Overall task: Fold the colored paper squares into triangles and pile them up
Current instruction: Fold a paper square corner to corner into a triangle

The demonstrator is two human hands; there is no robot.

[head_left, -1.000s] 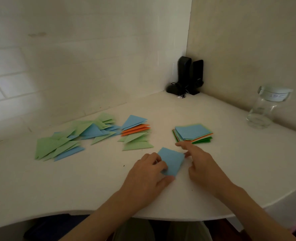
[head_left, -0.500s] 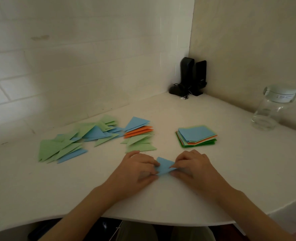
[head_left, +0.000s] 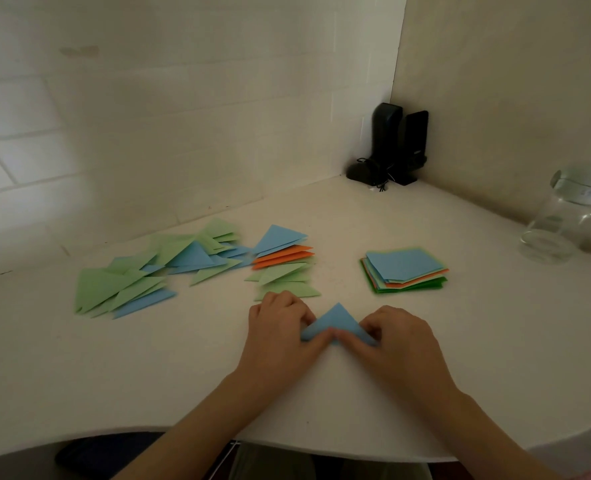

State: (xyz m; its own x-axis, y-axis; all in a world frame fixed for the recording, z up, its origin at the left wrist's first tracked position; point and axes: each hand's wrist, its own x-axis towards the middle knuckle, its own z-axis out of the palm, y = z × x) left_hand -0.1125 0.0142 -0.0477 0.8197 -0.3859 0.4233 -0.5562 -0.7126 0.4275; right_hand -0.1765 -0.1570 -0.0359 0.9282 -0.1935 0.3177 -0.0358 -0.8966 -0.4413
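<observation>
Blue paper: a blue paper [head_left: 335, 322] folded into a triangle lies flat on the white counter [head_left: 495, 341], with its point facing away from the person. It sits in front of the stack of squares, a bit nearer the counter's front edge.
Left hand: the left hand [head_left: 280, 336] holds the left corner of the blue paper. Its fingers [head_left: 289, 306] are curled down and the thumb lies along the bottom fold, so it is gripping the paper.
Right hand: the right hand [head_left: 399, 341] holds the right corner the same way. Its fingers are curled and pinch the paper against the counter.
Thumbs: the two thumbs meet in the middle of the bottom edge of the blue paper.
Stack of squares: a stack of squares [head_left: 405, 270] lies just behind the blue paper and to its right. A blue sheet is on top, with orange and green sheets under it.
Small pile: a small pile of triangles [head_left: 283, 261] lies behind the left hand, left of the stack of squares. It has blue on top, then orange, then green.
Big pile: a spread-out pile of green and blue triangles [head_left: 148, 271] lies farther left of the small pile.
Jar: a clear glass jar [head_left: 564, 220] stands well to the right of the stack of squares.
Black things: two black things [head_left: 391, 143] stand in the far corner, behind the stack of squares.
</observation>
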